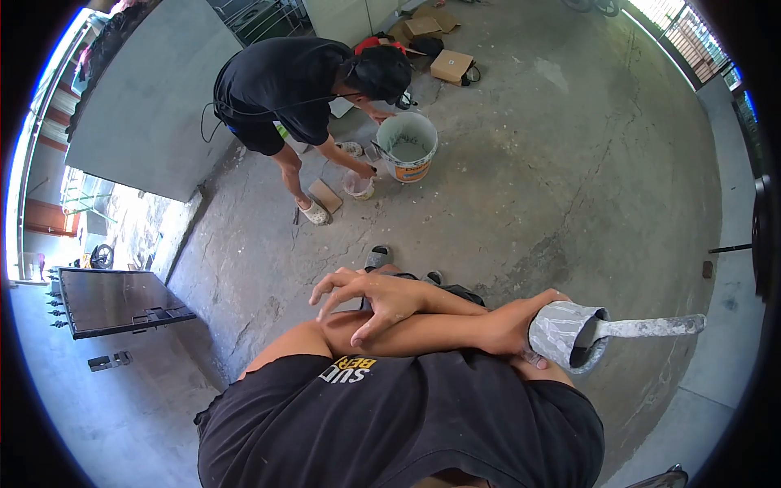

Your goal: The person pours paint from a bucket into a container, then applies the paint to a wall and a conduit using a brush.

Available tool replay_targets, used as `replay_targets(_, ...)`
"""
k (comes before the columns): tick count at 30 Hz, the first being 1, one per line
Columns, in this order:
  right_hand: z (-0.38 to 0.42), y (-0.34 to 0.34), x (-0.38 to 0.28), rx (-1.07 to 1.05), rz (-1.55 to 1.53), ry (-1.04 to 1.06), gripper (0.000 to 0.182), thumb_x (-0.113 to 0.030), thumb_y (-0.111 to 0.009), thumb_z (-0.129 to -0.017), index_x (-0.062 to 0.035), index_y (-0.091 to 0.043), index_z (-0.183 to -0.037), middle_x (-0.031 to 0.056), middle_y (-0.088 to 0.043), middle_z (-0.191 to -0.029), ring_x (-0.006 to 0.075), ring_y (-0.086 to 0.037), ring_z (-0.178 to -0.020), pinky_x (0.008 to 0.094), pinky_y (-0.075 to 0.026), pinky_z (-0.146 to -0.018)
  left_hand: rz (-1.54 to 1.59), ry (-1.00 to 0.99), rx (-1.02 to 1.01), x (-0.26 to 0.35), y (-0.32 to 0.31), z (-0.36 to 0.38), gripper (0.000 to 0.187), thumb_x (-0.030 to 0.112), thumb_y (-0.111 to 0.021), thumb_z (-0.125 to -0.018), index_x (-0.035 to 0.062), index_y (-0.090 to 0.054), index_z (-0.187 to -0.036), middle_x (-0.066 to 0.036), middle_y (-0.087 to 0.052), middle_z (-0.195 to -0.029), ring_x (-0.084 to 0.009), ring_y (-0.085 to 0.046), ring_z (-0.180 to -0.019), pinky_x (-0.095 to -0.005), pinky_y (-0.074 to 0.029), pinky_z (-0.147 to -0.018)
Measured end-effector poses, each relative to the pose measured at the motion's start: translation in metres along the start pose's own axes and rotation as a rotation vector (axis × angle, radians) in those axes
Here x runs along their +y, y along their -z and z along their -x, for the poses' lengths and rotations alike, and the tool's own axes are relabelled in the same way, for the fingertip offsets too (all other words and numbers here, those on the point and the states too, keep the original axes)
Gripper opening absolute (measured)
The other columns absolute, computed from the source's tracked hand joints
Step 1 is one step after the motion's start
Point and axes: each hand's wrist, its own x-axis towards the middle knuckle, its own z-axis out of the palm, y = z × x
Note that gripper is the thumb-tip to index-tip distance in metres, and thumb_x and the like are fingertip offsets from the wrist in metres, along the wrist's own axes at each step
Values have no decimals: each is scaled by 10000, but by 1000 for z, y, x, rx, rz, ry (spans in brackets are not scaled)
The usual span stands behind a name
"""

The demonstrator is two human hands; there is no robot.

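My arms are crossed in front of my dark T-shirt (423, 398). My left hand (525, 329), reaching over to the right side, is wrapped round a grey-smeared cup (561, 332). The cup is tilted, its mouth facing right. From it sticks a flat, paint-stained handle (651, 327); what its other end looks like is hidden inside. My right hand (386, 302) lies across to the left over my other arm, fingers spread and holding nothing.
A co-worker (285, 89) bends over a large white bucket (409, 167), one hand at a small tub (358, 187) on the concrete floor. Behind are cardboard boxes (451, 67). A dark metal panel (122, 301) is at left. My feet (379, 259) are below me.
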Motion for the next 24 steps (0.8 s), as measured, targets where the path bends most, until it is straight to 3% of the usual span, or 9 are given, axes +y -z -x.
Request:
replay_targets(4,2,0,7,-56,87,17,326,-248,-900,-706,-172,-816,-1012,94,-570,-1392,301,-464,-1311,464,-352,-1095,6,-30,1,-2,0,-1,921,140,-935,-702,84,-385,-1438,-156,-630,-1327,-302,-574,-1296,-397,-432,-1065)
replay_targets(10,6,3,15,-135,-63,63,223,-239,-887,-732,-195,-834,-943,89,-561,-1400,287,-457,-1329,451,-367,-1087,20,-55,-16,0,1,-2,936,150,-945,-692,77,-382,-1436,-160,-617,-1344,-296,-561,-1310,-388,-422,-1075)
replay_targets(16,6,5,-1,-30,73,-31,206,-243,-897,-731,-178,-834,-916,108,-573,-1369,282,-495,-1300,407,-418,-1043,-34,-64,-13,-6,2,-4,971,197,-945,-712,62,-348,-1466,-154,-610,-1341,-284,-569,-1287,-390,-434,-1071)
replay_targets(18,5,8,10,-58,74,90,225,-223,-908,-718,-170,-830,-922,114,-555,-1386,282,-512,-1275,394,-422,-1037,-50,-84,-13,-12,3,-4,967,216,-953,-691,71,-368,-1447,-153,-615,-1329,-304,-578,-1278,-395,-444,-1065)
replay_targets(22,2,9,8,-60,-268,59,481,-210,-959,-649,-119,-759,-1077,117,-492,-1407,262,-491,-1276,393,-376,-1065,-105,-32,-1,-8,5,-4,956,217,-961,-654,71,-404,-1417,-151,-627,-1312,-323,-585,-1277,-410,-457,-1054)
replay_targets(23,-1,9,5,-32,-192,66,598,-308,-958,-616,-117,-704,-1123,127,-498,-1408,293,-448,-1336,439,-351,-1112,-86,-66,4,-8,6,-4,952,218,-961,-650,71,-412,-1413,-152,-629,-1313,-325,-586,-1279,-411,-461,-1053)
replay_targets(24,-2,9,5,-37,-204,62,598,-308,-958,-616,-117,-704,-1123,127,-498,-1408,293,-448,-1336,439,-351,-1112,-79,-64,15,-8,6,-4,952,218,-961,-650,71,-412,-1413,-152,-629,-1313,-325,-586,-1279,-411,-461,-1053)
